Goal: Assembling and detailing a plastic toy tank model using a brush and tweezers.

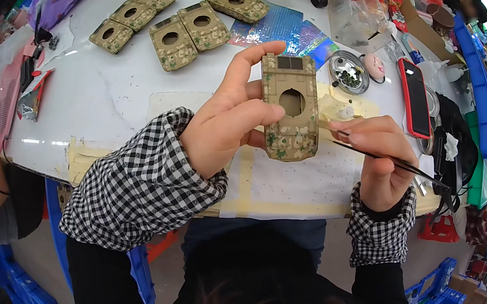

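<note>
Green-and-tan camouflage covers all seven toy vehicle hulls. One held hull [294, 133] is pinched between thumb and fingers of the left hand [219, 132], above the white surface [92, 95]; six other hulls [204, 39] lie farther back. Apart from it, the right hand [383, 151] grips one pair of dark tweezers [424, 174]. One round dish [337, 64] holds small dark-green pieces, near one red-cased phone [415, 97].

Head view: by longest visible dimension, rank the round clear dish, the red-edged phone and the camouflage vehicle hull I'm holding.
1. Camouflage vehicle hull, in the left hand; being nearer the camera may enlarge it.
2. Red-edged phone.
3. Round clear dish.
</note>
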